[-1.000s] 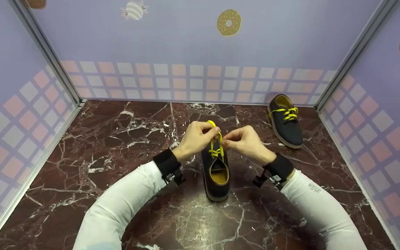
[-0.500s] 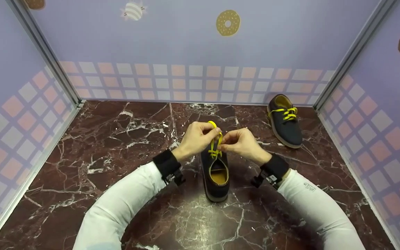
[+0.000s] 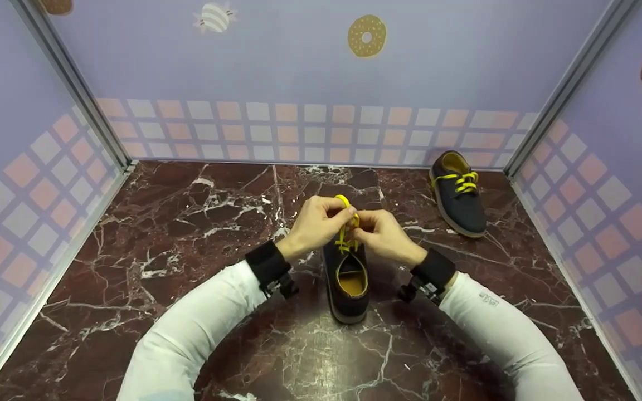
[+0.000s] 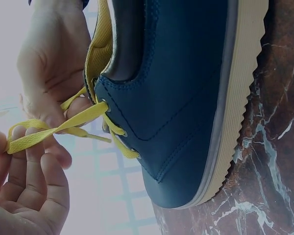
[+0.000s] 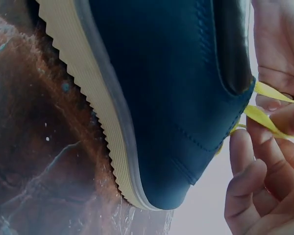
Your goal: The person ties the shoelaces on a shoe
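A dark lace-up shoe (image 3: 349, 309) with a tan sole stands upright in the middle, toe away from me. Its yellow shoelace (image 3: 343, 236) rises from the eyelets in loops. My left hand (image 3: 312, 225) pinches a loop above the shoe's front. My right hand (image 3: 385, 236) meets it from the right, thumb and fingers on the lace just below the left fingertips. In the left wrist view the lace (image 4: 81, 117) stretches from an eyelet to the fingers. Yellow strands (image 5: 264, 120) run to the fingers in the right wrist view. Overlapping fingers partly hide the crossing.
A matching shoe (image 3: 460, 195) with its yellow lace tied in a bow sits at the back right, near the wall. Patterned panels (image 3: 310, 72) enclose the dark marbled surface (image 3: 198, 223) at the back and both sides.
My right hand has moved left, closer to the left fingertips, and its fingers now work at the lace loop. The left hand and both shoes stay nearly still.
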Available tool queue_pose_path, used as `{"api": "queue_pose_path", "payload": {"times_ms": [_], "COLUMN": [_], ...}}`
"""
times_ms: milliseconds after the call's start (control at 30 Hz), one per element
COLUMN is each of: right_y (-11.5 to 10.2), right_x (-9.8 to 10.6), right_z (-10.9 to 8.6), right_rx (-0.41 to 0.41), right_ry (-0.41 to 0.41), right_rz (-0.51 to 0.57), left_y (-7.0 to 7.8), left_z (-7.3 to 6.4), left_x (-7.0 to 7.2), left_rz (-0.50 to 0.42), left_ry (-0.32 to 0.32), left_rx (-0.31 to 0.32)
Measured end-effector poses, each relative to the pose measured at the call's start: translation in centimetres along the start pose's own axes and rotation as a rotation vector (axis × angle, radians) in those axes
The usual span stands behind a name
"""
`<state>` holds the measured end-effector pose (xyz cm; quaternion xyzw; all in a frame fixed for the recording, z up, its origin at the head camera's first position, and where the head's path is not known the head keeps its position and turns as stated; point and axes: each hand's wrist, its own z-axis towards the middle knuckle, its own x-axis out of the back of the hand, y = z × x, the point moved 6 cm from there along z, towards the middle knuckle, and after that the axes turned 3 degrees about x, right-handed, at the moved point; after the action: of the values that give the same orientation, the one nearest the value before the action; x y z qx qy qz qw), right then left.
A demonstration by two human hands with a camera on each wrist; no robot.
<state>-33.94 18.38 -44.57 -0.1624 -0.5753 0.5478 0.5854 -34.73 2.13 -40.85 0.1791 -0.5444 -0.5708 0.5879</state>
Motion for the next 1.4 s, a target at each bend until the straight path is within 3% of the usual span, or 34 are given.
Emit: {"api": "queue_pose_path", "payload": {"times_ms": [267, 400, 600, 800, 1033, 1167, 1400], "right_y": [-0.1, -0.3, -0.8, -1.2, -0.8, -0.6, -0.9], "right_x": [0.5, 1.3, 2.2, 1.9, 1.5, 1.6, 1.9], "right_z": [-0.2, -0.3, -0.2, 0.1, 0.5, 0.6, 0.6], "right_rx": [-0.005, -0.02, 0.001, -0.006, -0.15, -0.17, -0.126], "right_ry": [0.033, 0.117, 0.322, 0.465, 0.572, 0.624, 0.591], "right_rz": [0.014, 0.158, 0.384, 0.635, 0.945, 1.069, 1.137], "left_y": [-0.3, -0.5, -0.7, -0.8, -1.1, -1.3, -1.6], "left_z": [-0.2, -0.3, -0.2, -0.1, -0.1, -0.2, -0.6], "left_x": [0.2, 0.5, 0.9, 0.4, -0.7, -1.1, -1.3], "left_rz": [-0.021, -0.042, -0.148, -0.416, -0.839, -1.004, -1.124], "left_ry": [0.026, 0.056, 0.142, 0.215, 0.246, 0.27, 0.296], "left_rx": [0.022, 0.047, 0.102, 0.236, 0.391, 0.405, 0.331]}}
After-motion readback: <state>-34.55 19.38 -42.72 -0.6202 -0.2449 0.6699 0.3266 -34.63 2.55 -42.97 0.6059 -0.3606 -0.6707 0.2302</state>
